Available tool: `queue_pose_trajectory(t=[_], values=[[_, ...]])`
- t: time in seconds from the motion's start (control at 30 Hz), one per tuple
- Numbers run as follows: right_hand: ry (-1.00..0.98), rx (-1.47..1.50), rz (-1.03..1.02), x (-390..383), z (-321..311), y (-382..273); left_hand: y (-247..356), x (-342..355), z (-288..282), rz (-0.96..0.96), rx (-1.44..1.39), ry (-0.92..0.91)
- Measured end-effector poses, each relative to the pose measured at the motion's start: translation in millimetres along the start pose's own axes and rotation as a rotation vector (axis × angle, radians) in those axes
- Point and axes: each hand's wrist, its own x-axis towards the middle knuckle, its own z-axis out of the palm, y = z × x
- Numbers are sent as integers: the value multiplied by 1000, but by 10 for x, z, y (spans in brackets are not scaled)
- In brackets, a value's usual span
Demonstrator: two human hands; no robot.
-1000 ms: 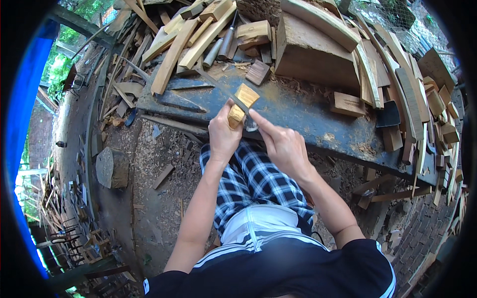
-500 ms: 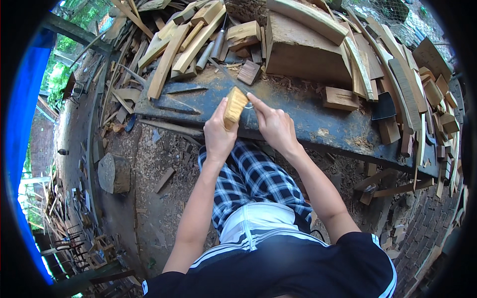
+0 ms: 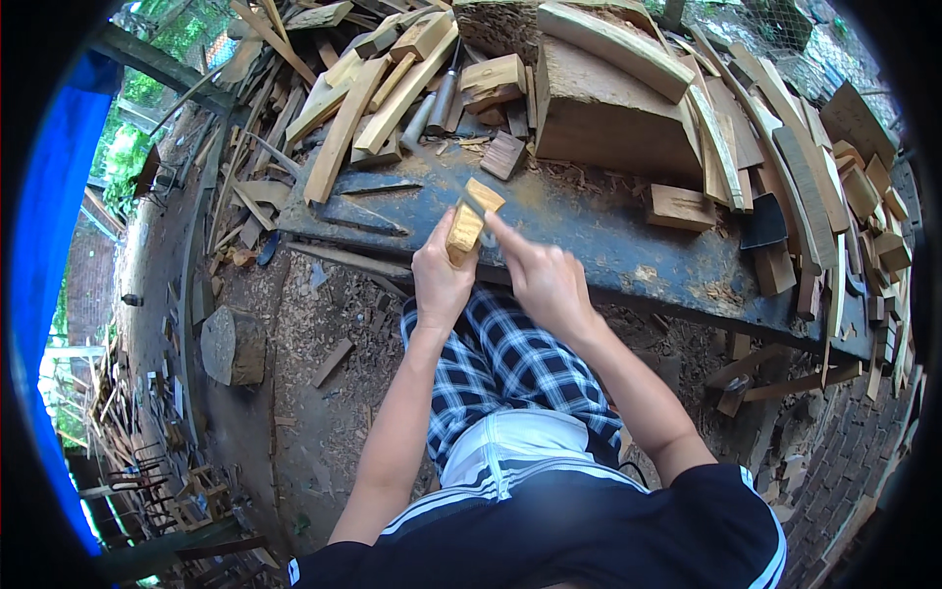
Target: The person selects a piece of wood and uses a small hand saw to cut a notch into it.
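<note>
My left hand (image 3: pixel 444 280) is closed around a small yellow wooden block (image 3: pixel 463 236), holding it tilted up over the near edge of the bench. A narrow grey file-like tool (image 3: pixel 473 203) lies across the upper part of the block. My right hand (image 3: pixel 547 280) is closed on that tool's handle end, its index finger stretched along it toward the block. The handle is mostly hidden in my fist, and I cannot tell for sure whether the tool is a file or a knife. Beyond my hands, a small brown wood block (image 3: pixel 503 155) sits on the dark blue bench (image 3: pixel 608 231).
A large squared timber (image 3: pixel 613 113) stands at the back of the bench. Wood offcuts (image 3: pixel 343 128) and a chisel-like tool (image 3: pixel 444 98) lie at the back left. A notched block (image 3: pixel 682 207) and a dark metal blade (image 3: pixel 762 216) are at right. A stump (image 3: pixel 234 346) stands at left.
My right hand has drawn the tool back toward me, so its tip now shows over the block instead of reaching well past it. My left hand keeps its grip; the view shifts slightly.
</note>
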Motion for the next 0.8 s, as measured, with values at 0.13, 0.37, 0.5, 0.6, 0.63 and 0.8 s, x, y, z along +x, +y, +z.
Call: queue_pose_trajectory(t=[0.13, 0.37, 0.5, 0.6, 0.63, 0.8], values=[[34, -26, -111, -178, -54, -18, 114, -7, -37, -98, 7, -32], [47, -23, 49, 60, 50, 25, -65, -17, 9, 12, -24, 10], [87, -40, -182, -264, 17, -17, 137, 40, -90, -286, -45, -152], [143, -52, -120, 38, 56, 79, 10, -14, -26, -129, -43, -35], [84, -101, -4, 168, 4, 55, 0, 6, -6, 14, -9, 33], [92, -26, -111, -44, 93, 48, -40, -5, 3, -3, -45, 20]])
